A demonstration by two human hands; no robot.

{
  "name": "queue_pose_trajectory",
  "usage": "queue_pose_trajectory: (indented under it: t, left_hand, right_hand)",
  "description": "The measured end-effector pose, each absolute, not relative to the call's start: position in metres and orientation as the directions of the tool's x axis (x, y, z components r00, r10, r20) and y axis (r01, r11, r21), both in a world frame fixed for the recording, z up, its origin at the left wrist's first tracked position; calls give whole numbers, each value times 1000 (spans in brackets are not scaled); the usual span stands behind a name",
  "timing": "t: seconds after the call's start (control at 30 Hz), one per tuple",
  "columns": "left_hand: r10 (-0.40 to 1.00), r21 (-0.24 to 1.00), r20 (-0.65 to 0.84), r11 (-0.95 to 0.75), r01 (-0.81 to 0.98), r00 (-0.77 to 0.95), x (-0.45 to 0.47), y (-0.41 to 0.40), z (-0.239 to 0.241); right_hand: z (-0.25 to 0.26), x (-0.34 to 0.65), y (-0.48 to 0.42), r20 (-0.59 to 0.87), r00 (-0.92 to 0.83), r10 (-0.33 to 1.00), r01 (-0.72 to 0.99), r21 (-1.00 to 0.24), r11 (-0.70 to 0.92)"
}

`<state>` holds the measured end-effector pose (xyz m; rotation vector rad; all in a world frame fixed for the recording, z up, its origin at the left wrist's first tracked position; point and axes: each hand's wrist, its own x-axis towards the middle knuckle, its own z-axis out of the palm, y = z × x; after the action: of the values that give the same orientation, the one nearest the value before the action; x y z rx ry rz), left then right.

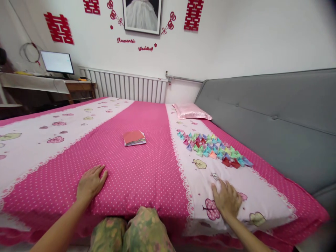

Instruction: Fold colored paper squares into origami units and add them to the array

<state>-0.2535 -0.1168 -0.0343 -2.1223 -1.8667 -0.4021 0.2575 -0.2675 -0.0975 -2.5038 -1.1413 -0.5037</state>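
A red-topped paper stack lies left of clustered, colourful folded papers.

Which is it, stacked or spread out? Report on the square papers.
Stacked. The square papers lie in one pile on the pink bedspread, a red sheet on top and layered edges showing beneath.

One left hand, one right hand, one paper stack, one pillow, one monitor, and folded papers run into dozens (too packed for exactness)! Three red wall characters!
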Motion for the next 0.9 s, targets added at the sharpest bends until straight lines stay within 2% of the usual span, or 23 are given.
queue_pose_trajectory:
  t: [0.9]
  left_hand:
    - [926, 14, 372, -79, 997, 68, -248, -118, -33]
  right_hand:
    - [-102, 262, -272, 504, 566, 652, 806, -170, -567]
